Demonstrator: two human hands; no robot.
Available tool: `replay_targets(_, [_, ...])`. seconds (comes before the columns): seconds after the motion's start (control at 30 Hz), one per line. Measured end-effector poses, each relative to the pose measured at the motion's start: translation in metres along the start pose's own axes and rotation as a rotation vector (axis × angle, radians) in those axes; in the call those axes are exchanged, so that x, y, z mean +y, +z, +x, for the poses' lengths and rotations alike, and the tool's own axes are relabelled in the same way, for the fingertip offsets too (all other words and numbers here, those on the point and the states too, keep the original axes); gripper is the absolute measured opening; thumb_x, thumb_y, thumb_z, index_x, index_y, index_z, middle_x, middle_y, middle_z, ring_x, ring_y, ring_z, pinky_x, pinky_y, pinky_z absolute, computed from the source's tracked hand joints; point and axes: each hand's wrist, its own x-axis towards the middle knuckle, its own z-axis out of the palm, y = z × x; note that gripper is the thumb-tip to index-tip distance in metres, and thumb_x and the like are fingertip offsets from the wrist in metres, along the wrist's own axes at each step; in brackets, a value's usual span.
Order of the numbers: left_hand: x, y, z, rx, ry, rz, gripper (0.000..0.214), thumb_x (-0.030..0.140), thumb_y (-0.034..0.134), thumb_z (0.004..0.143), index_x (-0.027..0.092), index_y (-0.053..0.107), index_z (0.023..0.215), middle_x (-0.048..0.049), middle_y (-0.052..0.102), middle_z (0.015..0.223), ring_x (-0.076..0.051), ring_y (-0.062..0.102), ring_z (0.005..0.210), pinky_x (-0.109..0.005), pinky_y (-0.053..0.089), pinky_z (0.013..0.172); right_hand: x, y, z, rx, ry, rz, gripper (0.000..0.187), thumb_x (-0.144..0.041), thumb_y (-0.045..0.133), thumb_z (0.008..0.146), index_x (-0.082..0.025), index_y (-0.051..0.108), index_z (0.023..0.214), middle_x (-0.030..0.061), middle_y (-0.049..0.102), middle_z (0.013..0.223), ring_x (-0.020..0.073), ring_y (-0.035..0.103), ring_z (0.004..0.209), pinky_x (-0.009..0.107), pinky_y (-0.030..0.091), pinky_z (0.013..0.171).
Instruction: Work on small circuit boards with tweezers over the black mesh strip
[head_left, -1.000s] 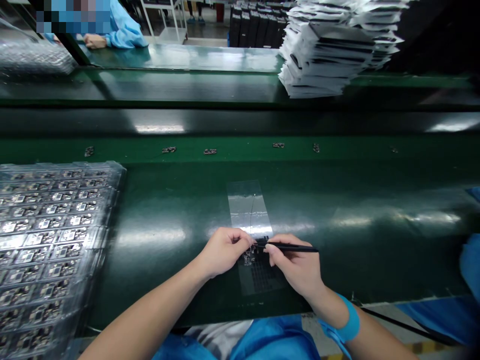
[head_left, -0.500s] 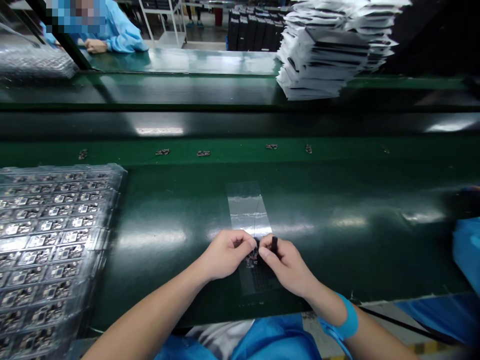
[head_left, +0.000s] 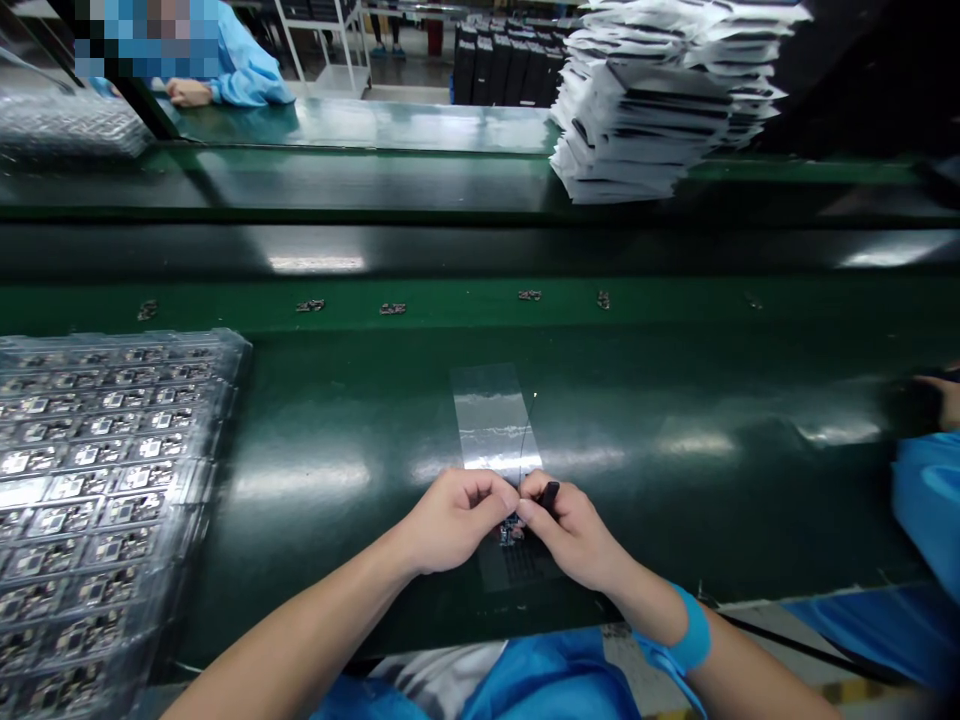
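Observation:
My left hand (head_left: 459,518) is closed in a pinch at the top of a small circuit board (head_left: 511,534), just above the clear plastic sheet (head_left: 487,405) on the bench. My right hand (head_left: 570,530) is closed too, its thumb and index fingertip meeting the left fingertips at the board's upper edge. A small black piece (head_left: 550,495) sticks out between its fingers; the rest of it is hidden. From between the fingertips a thin dark wire (head_left: 523,445) rises over the sheet and ends in a pale tip. Which hand grips the wire I cannot tell.
Clear trays (head_left: 112,450) filled with circuit boards are stacked at the left. Several small boards (head_left: 392,309) lie along the green belt (head_left: 450,285) ahead. White packets (head_left: 637,130) are piled at the back. A co-worker's blue sleeve (head_left: 926,490) is at the right; another person sits opposite.
The wire's tip has swung to the right. The black piece in my right hand has tilted, and the board between the hands has turned slightly. The boards on the belt have shifted left.

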Motion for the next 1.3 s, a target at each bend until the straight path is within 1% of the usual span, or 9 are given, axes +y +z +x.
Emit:
replay_targets(0.17, [0.005, 0.0, -0.003, -0.057, -0.032, -0.093, 0.027, 0.036, 0.07, 0.078, 0.011, 0.066, 0.086, -0.0016, 0.06, 0.071, -0.01, 0.052, 0.064, -0.022, 0.04, 0.062, 0.001, -0.001, 0.001, 0.027, -0.032, -0.04, 0.027, -0.034, 0.049, 0.097, -0.02, 0.052, 0.073, -0.002, 0.051, 0.066, 0.0145, 0.051, 0.058, 0.025, 0.039, 0.058])
replay_targets(0.27, [0.004, 0.0, -0.003, -0.078, -0.034, -0.111, 0.026, 0.034, 0.07, 0.079, 0.011, 0.066, 0.087, -0.0026, 0.063, 0.072, -0.01, 0.056, 0.065, -0.023, 0.044, 0.065, 0.003, -0.003, 0.0, 0.057, -0.051, -0.021, 0.03, -0.039, 0.052, 0.095, -0.02, 0.053, 0.072, -0.0017, 0.052, 0.065, 0.0145, 0.051, 0.057, 0.025, 0.04, 0.056])
replay_targets(0.37, [0.003, 0.001, -0.002, -0.077, -0.058, -0.187, 0.027, 0.036, 0.07, 0.08, 0.011, 0.066, 0.091, -0.004, 0.065, 0.075, -0.012, 0.061, 0.069, -0.026, 0.05, 0.068, 0.005, -0.005, -0.003, 0.117, -0.083, 0.05, 0.037, -0.047, 0.047, 0.096, -0.02, 0.055, 0.073, -0.0015, 0.051, 0.062, 0.0146, 0.048, 0.053, 0.026, 0.039, 0.052])
replay_targets(0.47, [0.002, 0.001, -0.002, -0.061, -0.09, -0.237, 0.029, 0.036, 0.07, 0.08, 0.013, 0.066, 0.098, -0.0045, 0.067, 0.081, -0.015, 0.066, 0.077, -0.028, 0.055, 0.07, 0.005, -0.004, -0.006, 0.15, -0.074, 0.081, 0.036, -0.045, 0.045, 0.097, -0.02, 0.056, 0.074, -0.0019, 0.049, 0.058, 0.0147, 0.046, 0.051, 0.027, 0.038, 0.051])
replay_targets(0.73, [-0.002, 0.001, -0.001, -0.019, -0.101, -0.271, 0.034, 0.033, 0.071, 0.08, 0.014, 0.067, 0.108, -0.0051, 0.069, 0.084, -0.015, 0.068, 0.078, -0.026, 0.057, 0.069, -0.001, -0.003, -0.004, 0.125, -0.146, 0.024, 0.024, -0.029, 0.049, 0.095, -0.021, 0.056, 0.074, -0.0014, 0.057, 0.062, 0.0149, 0.052, 0.054, 0.026, 0.041, 0.055])
replay_targets(0.93, [-0.005, 0.002, -0.001, -0.012, -0.098, -0.274, 0.036, 0.032, 0.071, 0.081, 0.014, 0.067, 0.111, -0.005, 0.07, 0.084, -0.014, 0.068, 0.078, -0.026, 0.057, 0.071, -0.003, -0.002, -0.006, 0.105, -0.187, 0.044, 0.021, -0.024, 0.048, 0.093, -0.021, 0.056, 0.074, -0.0011, 0.058, 0.064, 0.0154, 0.053, 0.055, 0.027, 0.041, 0.056])
replay_targets(1.07, [-0.006, 0.002, -0.001, -0.034, -0.094, -0.249, 0.034, 0.031, 0.069, 0.083, 0.015, 0.067, 0.113, -0.0055, 0.071, 0.088, -0.015, 0.068, 0.081, -0.027, 0.057, 0.073, -0.003, -0.003, -0.004, 0.08, -0.174, 0.001, 0.02, -0.021, 0.048, 0.093, -0.021, 0.055, 0.074, -0.0025, 0.057, 0.063, 0.0137, 0.052, 0.054, 0.025, 0.039, 0.056])
replay_targets(1.17, [-0.005, 0.001, 0.0, -0.033, -0.088, -0.237, 0.035, 0.032, 0.069, 0.082, 0.016, 0.067, 0.113, -0.0051, 0.07, 0.087, -0.015, 0.067, 0.081, -0.027, 0.057, 0.072, -0.003, -0.003, -0.003, 0.084, -0.152, -0.023, 0.021, -0.022, 0.048, 0.093, -0.02, 0.054, 0.073, -0.0031, 0.054, 0.062, 0.0131, 0.05, 0.054, 0.024, 0.039, 0.056])
replay_targets(1.3, [-0.005, 0.003, 0.0, -0.011, -0.087, -0.246, 0.037, 0.034, 0.07, 0.08, 0.014, 0.068, 0.112, -0.0058, 0.07, 0.087, -0.015, 0.066, 0.079, -0.027, 0.056, 0.072, -0.001, -0.002, -0.003, 0.046, -0.12, 0.009, 0.026, -0.025, 0.046, 0.096, -0.019, 0.053, 0.072, -0.002, 0.056, 0.065, 0.0136, 0.053, 0.058, 0.024, 0.04, 0.059])
